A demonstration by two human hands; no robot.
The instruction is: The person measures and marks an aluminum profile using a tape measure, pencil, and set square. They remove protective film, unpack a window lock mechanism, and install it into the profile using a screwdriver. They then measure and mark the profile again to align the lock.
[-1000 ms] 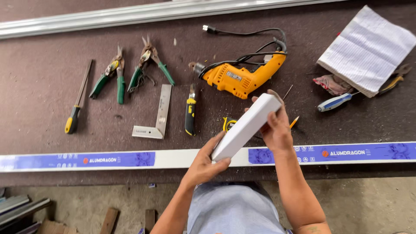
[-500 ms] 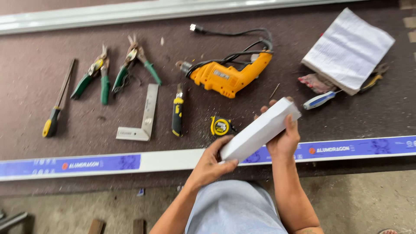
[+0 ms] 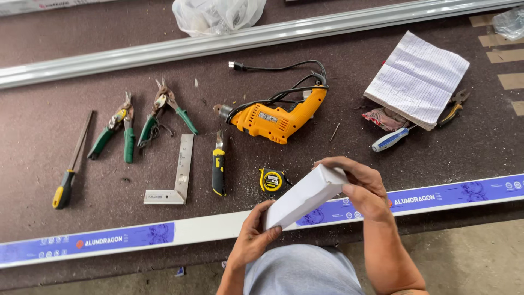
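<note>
While both arms reach up from the bottom of the view, the left hand [image 3: 252, 239] and the right hand [image 3: 363, 186] hold a short white bar [image 3: 305, 196] between them, above the near edge of the brown table [image 3: 33, 142]. The left fingers curl shut around the low end of the bar, at about 7 o'clock. The right fingers wrap over the high end, at about 2 o'clock, with the thumb on the side. So the bar tilts, and it hangs over a long white strip with blue film [image 3: 164, 232] that lies along the table edge. Just beside the bar, at 10 o'clock from it, sits a yellow tape measure [image 3: 272, 180]. At 12 o'clock lies an orange drill [image 3: 278, 119] with a black cord. At 2 o'clock from the right hand, a lined paper pad [image 3: 417, 79] rests on a rag [image 3: 385, 118]. No box or bin shows on the table.
</note>
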